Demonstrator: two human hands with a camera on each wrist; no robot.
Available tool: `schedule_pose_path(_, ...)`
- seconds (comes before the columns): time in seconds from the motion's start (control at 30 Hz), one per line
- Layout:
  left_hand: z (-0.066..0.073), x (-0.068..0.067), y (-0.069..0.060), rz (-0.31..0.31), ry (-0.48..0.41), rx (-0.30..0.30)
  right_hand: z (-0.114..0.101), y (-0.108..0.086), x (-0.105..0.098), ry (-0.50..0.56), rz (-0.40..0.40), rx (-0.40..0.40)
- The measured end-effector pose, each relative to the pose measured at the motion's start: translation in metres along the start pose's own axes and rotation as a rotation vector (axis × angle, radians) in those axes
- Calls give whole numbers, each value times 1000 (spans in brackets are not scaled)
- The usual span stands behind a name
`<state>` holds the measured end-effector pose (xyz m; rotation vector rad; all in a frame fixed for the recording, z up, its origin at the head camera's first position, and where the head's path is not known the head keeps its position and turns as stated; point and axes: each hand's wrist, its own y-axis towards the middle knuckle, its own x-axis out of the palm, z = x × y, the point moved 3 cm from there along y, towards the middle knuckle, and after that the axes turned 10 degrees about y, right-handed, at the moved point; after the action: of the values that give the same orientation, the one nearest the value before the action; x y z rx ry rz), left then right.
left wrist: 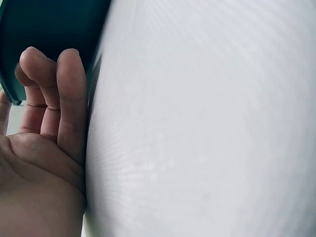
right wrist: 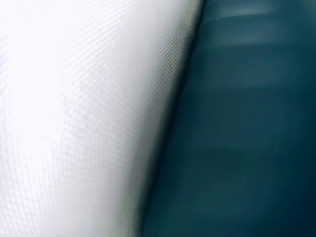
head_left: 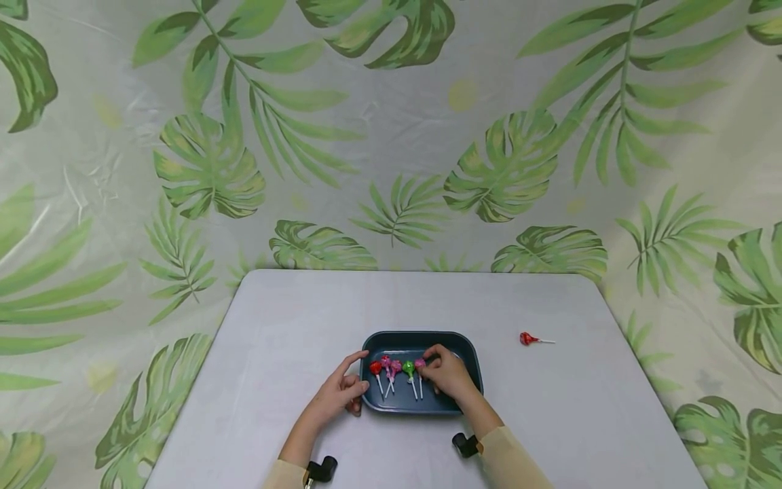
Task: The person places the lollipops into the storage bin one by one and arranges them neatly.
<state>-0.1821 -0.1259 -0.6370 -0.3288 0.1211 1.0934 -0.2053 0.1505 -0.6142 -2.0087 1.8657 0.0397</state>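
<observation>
A dark blue tray (head_left: 415, 411) sits on the table with several lollipops in a row inside it. From the left these include a red lollipop (head_left: 375, 367), pink-purple ones (head_left: 396, 367) and a green lollipop (head_left: 408, 368). At the row's right end, my right hand (head_left: 451, 375) pinches a pink lollipop (head_left: 420, 364) by its head, its stick pointing down toward the tray's near side. My left hand (head_left: 334, 394) touches the tray's left end with forefinger and thumb. In the left wrist view, its other fingers (left wrist: 71, 94) bend loosely beside the tray wall (left wrist: 59, 24).
Another red lollipop (head_left: 528, 338) lies on the white table (head_left: 550, 407), right of the tray, its stick pointing right. A leaf-patterned cloth (head_left: 403, 136) hangs behind the table's back edge. The right wrist view shows only the tray wall (right wrist: 237, 123) and tabletop (right wrist: 74, 123), without the hand.
</observation>
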Motion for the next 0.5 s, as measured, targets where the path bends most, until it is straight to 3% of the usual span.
schedule_pose_path(0.3,-3,1,2,-3,2,-6,-5,0,-10,178,55,-30)
schedule_pose_path(0.5,-3,0,2,1,4,-2,-12,-2,-19,307,52,-57)
